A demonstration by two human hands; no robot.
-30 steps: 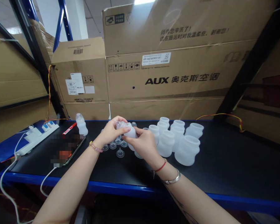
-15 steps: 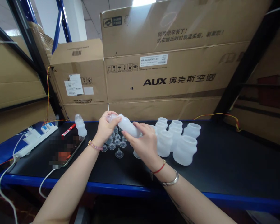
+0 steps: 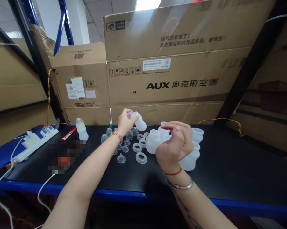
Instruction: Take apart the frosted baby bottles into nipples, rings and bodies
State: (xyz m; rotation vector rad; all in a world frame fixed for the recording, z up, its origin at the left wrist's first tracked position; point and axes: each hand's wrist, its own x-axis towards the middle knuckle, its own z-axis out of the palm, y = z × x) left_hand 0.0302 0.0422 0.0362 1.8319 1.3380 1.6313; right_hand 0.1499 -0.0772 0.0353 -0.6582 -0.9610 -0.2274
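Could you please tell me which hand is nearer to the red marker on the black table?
Left. The left hand is to the right of the red marker, and the right hand is farther right still, beyond the silicone rings.

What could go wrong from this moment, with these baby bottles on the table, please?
The left hand holds the translucent baby bottle only near its top end, above the black table, so it could perhaps slip and land on the clear teats. The right hand is in among the wide bottle bodies, which stand close together; a careless move might knock one over, and it could roll into the clear rings.
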